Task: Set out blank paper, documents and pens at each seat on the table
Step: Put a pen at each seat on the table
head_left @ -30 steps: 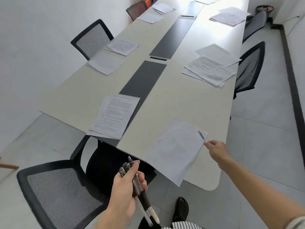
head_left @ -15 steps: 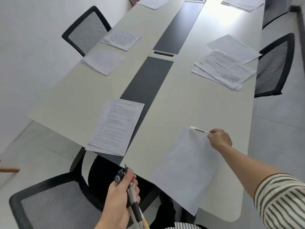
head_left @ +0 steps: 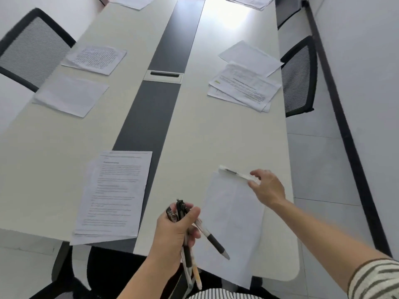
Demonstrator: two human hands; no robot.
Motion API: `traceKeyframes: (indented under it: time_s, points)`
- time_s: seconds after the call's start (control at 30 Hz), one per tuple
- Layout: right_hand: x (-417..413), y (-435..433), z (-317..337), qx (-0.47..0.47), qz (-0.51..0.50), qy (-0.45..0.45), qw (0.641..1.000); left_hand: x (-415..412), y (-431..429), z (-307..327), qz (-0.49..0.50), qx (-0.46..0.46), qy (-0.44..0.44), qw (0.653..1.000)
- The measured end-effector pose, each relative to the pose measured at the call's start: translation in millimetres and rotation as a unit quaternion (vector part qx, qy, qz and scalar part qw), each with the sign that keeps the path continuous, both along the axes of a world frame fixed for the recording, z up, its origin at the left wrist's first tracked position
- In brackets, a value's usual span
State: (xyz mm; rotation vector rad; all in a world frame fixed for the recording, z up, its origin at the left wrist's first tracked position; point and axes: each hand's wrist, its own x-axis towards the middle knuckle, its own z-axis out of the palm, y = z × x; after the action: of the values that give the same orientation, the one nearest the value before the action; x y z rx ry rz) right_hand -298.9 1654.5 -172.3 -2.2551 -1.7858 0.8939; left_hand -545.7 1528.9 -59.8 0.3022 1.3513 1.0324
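Left of the left hand (head_left: 174, 229), a document (head_left: 114, 195) lies on the worktop (head_left: 216, 137). The left hand grips several pens (head_left: 187, 244), tips down. Just right of it lies a blank sheet (head_left: 233, 229). A white pen (head_left: 235, 173) rests on its far edge, one end between the fingertips of the right hand (head_left: 267, 188); whether they pinch it cannot be told.

Bright, even indoor light. Strong white glare on long pale matte table (head_left: 216, 137) toward far edge, right half, surface washed out. Shadows faint, soft; darkness under near edge. Motion blur smears slim white pen (head_left: 234, 174) and right hand (head_left: 267, 187). Print on white paper document (head_left: 116, 190) by near edge soft, unreadable. Wide-angle bowing: table sides, black skirting strip (head_left: 349, 134) curve toward frame borders.
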Motion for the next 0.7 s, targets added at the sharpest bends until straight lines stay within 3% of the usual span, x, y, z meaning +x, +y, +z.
traceKeyframes:
  time_s: [0.13,0.37,0.57,0.7]
  points:
    - [9.5,-57.6,60.9,-0.039,-0.068,0.239,0.968,28.2,18.2,2.4,-0.038,0.033,0.006,0.999]
    - [52.3,-143.0,118.4,-0.162,-0.110,0.438,0.877,113.4,29.7,5.1,-0.127,0.085,0.054,0.987]
    - [133.5,-174.0,121.5,-0.112,-0.121,0.468,0.868,211.8,17.1,9.0,-0.193,0.129,0.092,0.968]
    - [217.3,-190.0,107.8,-0.065,-0.124,0.405,0.904,281.4,7.9,0.5,-0.196,0.099,0.108,0.970]
